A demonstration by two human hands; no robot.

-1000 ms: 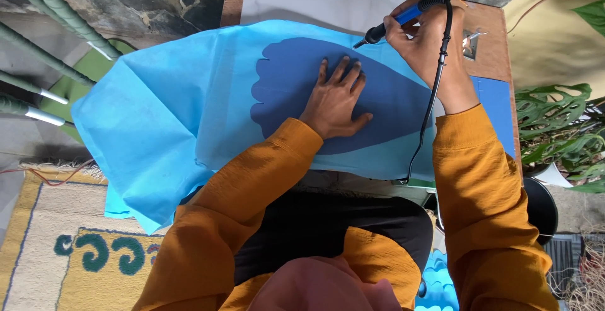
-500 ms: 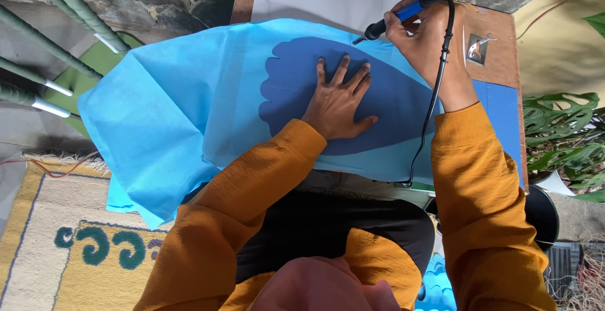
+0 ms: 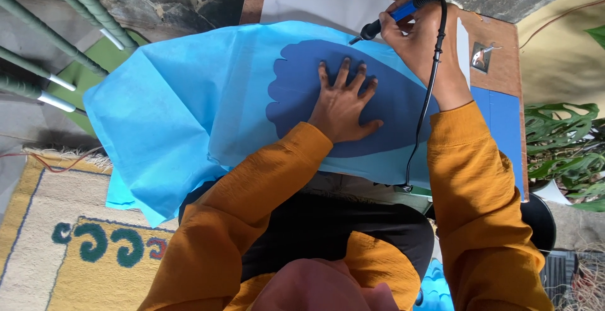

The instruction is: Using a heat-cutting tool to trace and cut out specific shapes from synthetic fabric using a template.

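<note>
On the wooden table (image 3: 498, 40), seen from the head camera looking straight down, a light blue fabric (image 3: 183, 109) is spread so that it covers most of the top and spills over the left edge and near edge. A darker blue template (image 3: 391, 112) with a scalloped left end lies under or within the thin sheet, near the table's middle.

Left hand (image 3: 343, 103) lies flat on the template, all 5 fingers spread and pressed down, which I judge pins the 2 layers so they do not slide. Right hand (image 3: 419, 34) is closed around a blue-handled heated tool (image 3: 397, 13), fingers wrapped and pinching the grip like a pen, with the dark tip touching the fabric just at the template's far edge. The placement suggests the tip follows the outline while the flat palm holds it steady.

A black cord (image 3: 428, 103) runs from the tool's rear down along the right forearm to the near edge, lying over the fabric; it could drag on the sheet. A white board (image 3: 309, 2) shows beyond the fabric at the far edge, and a small metal clip (image 3: 482, 56) sits near the far right corner. Green plant (image 3: 567, 153) leaves lie off the right edge, and a patterned rug (image 3: 69, 235) covers the floor at left.
</note>
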